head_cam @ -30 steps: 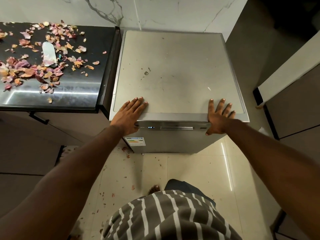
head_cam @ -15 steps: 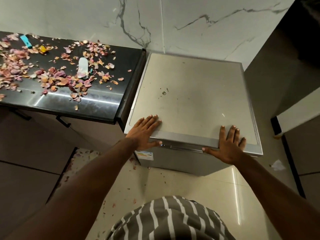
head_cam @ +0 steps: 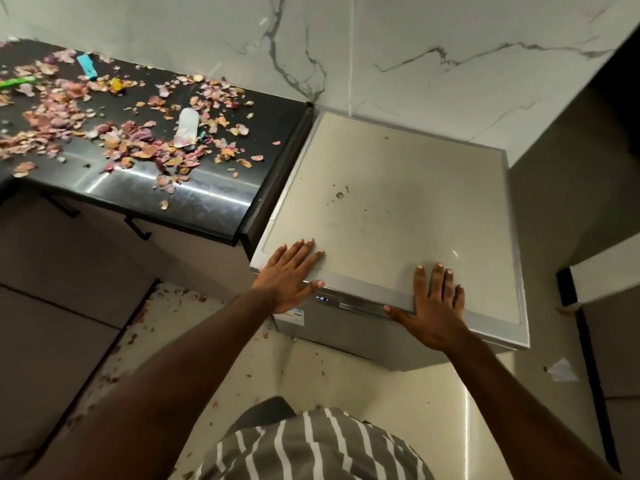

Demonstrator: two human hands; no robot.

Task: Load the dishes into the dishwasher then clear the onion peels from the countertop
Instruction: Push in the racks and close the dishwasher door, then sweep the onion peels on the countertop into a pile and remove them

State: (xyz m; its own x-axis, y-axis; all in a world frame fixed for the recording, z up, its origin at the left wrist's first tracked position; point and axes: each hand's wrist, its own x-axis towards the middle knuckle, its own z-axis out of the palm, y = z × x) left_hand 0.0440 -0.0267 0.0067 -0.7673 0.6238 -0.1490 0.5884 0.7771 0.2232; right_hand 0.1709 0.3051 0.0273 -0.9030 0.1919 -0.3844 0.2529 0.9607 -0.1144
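Observation:
The silver dishwasher (head_cam: pixel 398 202) stands against the marble wall with its door closed; a small lit display shows on the front edge. My left hand (head_cam: pixel 287 275) lies flat on its front left corner, fingers spread, holding nothing. My right hand (head_cam: pixel 433 306) rests flat on the front edge further right, thumb hooked over the lip. Pink and orange onion peels (head_cam: pixel 138 140) are scattered over the black countertop (head_cam: pixel 214 199) to the left. No dishes are in view.
A white oblong object (head_cam: pixel 187 128), a light blue item (head_cam: pixel 86 66) and a green item (head_cam: pixel 15 83) lie among the peels. Peel scraps litter the tiled floor (head_cam: pixel 156 327). A cabinet (head_cam: pixel 609 306) stands at the right; a paper scrap (head_cam: pixel 562 370) lies beside it.
My view has swung left and upward, bringing more of the countertop into sight. Both hands stay flat on the dishwasher's front edge, and the right hand has shifted slightly onto the top.

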